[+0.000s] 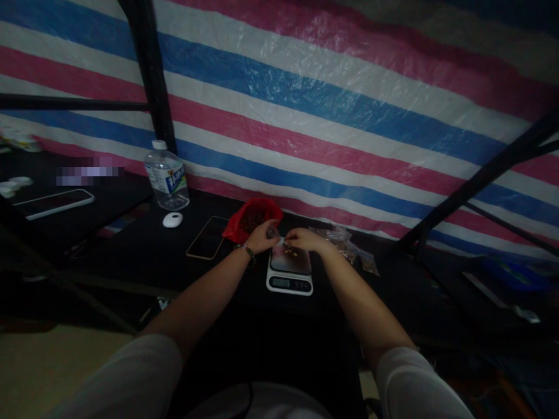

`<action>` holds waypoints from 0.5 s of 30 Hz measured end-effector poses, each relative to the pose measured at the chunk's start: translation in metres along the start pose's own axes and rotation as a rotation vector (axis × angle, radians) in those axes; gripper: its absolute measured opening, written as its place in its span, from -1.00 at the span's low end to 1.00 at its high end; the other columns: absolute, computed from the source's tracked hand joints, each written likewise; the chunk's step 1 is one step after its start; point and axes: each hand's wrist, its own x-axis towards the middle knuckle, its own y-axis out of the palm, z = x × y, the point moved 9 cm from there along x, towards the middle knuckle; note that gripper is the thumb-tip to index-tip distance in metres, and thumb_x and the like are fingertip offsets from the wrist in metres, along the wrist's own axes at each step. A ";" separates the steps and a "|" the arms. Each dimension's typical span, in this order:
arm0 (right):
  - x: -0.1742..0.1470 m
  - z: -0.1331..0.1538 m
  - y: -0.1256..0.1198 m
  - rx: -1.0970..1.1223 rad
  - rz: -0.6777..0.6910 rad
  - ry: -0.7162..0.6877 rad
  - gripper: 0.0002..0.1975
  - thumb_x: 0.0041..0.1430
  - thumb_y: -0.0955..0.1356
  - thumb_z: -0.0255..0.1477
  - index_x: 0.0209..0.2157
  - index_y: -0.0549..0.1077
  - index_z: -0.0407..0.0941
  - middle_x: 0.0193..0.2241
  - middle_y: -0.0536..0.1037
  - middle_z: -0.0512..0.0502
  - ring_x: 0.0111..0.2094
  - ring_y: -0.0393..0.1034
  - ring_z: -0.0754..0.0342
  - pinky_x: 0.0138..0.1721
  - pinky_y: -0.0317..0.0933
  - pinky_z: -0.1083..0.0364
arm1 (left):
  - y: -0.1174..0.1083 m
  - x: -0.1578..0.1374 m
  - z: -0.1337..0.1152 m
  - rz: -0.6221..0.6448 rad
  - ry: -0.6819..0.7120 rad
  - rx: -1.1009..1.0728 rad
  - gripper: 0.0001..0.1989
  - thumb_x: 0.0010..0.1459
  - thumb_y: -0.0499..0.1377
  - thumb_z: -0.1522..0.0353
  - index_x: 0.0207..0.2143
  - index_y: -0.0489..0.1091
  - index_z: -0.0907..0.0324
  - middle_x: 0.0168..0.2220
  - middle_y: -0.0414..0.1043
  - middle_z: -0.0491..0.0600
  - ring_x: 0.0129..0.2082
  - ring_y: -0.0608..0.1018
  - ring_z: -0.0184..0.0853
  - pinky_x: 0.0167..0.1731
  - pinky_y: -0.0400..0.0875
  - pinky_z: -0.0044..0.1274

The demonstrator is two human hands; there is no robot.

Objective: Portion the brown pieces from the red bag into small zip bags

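A big striped sheet of red, white and blue plastic (305, 125) hangs behind a long black table (148, 247). On the table, a shiny red plastic bag (233, 228) sits open with dark bits inside. Near it is a flat white scale with a silver top (290, 266). The left hand (262, 237) curls its fingers round something see-through, maybe a little bag. The right hand (304, 238) has its fingertips bunched over the silver top; I can't tell if they pinch anything. Small clear plastic bags (345, 247) lie beside it. Tiny pale bits (292, 252) lie on the silver top. A bumped wrist could knock them off, and a leaning finger could make the number wrong.
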 end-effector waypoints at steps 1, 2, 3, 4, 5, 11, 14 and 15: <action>-0.001 0.002 0.005 0.010 0.032 -0.013 -0.82 0.06 0.33 -0.45 -0.32 0.53 -0.21 -0.43 0.56 -0.07 -0.45 0.40 0.15 -0.42 0.17 0.21 | 0.000 0.000 -0.001 -0.001 0.002 -0.001 -0.43 -0.04 0.19 0.36 0.07 0.22 0.25 -0.24 0.44 0.00 -0.26 0.51 -0.30 -0.17 0.39 -0.45; -0.002 0.005 0.010 0.017 0.057 -0.030 -0.81 0.05 0.34 -0.42 -0.32 0.54 -0.21 -0.44 0.56 -0.06 -0.46 0.40 0.14 -0.42 0.17 0.21 | 0.000 0.000 -0.001 -0.002 0.002 -0.001 -0.43 -0.04 0.19 0.36 0.07 0.22 0.25 -0.24 0.44 0.00 -0.26 0.51 -0.31 -0.17 0.39 -0.45; -0.002 0.007 0.013 0.015 0.077 -0.048 -0.80 0.02 0.37 -0.40 -0.32 0.54 -0.20 -0.45 0.56 -0.05 -0.46 0.40 0.14 -0.43 0.17 0.21 | 0.000 0.000 0.000 -0.002 0.000 0.000 -0.43 -0.04 0.19 0.36 0.07 0.21 0.25 -0.23 0.43 0.00 -0.26 0.50 -0.31 -0.17 0.39 -0.45; -0.002 0.010 0.015 0.006 0.091 -0.064 -0.79 -0.01 0.39 -0.39 -0.32 0.54 -0.19 -0.46 0.56 -0.05 -0.45 0.41 0.14 -0.42 0.18 0.21 | 0.000 0.000 0.000 -0.003 -0.001 0.003 -0.43 -0.04 0.19 0.36 0.07 0.21 0.24 -0.23 0.43 0.00 -0.26 0.50 -0.31 -0.17 0.39 -0.46; -0.002 0.011 0.017 -0.007 0.102 -0.072 -0.78 -0.05 0.41 -0.41 -0.31 0.54 -0.19 -0.46 0.56 -0.04 -0.45 0.41 0.13 -0.42 0.18 0.22 | 0.000 0.000 0.000 -0.002 -0.001 0.006 -0.43 -0.04 0.19 0.36 0.07 0.21 0.24 -0.23 0.44 0.00 -0.26 0.51 -0.31 -0.18 0.39 -0.46; 0.000 0.003 0.018 -0.043 0.129 0.022 -0.76 -0.06 0.33 -0.57 -0.29 0.52 -0.20 -0.48 0.57 -0.06 -0.53 0.41 0.16 -0.52 0.16 0.25 | 0.002 0.000 0.001 0.008 0.001 0.012 -0.44 -0.03 0.18 0.34 0.06 0.21 0.25 -0.24 0.44 0.00 -0.27 0.51 -0.31 -0.20 0.39 -0.46; 0.003 0.006 0.019 -0.147 0.125 0.039 -0.75 -0.09 0.31 -0.62 -0.32 0.53 -0.20 -0.50 0.57 -0.07 -0.54 0.40 0.17 -0.54 0.13 0.25 | 0.002 0.000 0.002 0.015 -0.003 0.007 -0.43 -0.03 0.18 0.33 0.07 0.21 0.25 -0.24 0.44 0.00 -0.27 0.51 -0.31 -0.19 0.39 -0.46; 0.004 0.008 0.019 -0.190 0.129 0.039 -0.75 -0.11 0.31 -0.62 -0.33 0.53 -0.20 -0.51 0.57 -0.07 -0.55 0.40 0.16 -0.54 0.13 0.25 | 0.002 0.000 0.001 0.016 -0.003 0.011 -0.43 -0.04 0.18 0.33 0.07 0.21 0.25 -0.23 0.44 0.00 -0.26 0.51 -0.31 -0.18 0.38 -0.45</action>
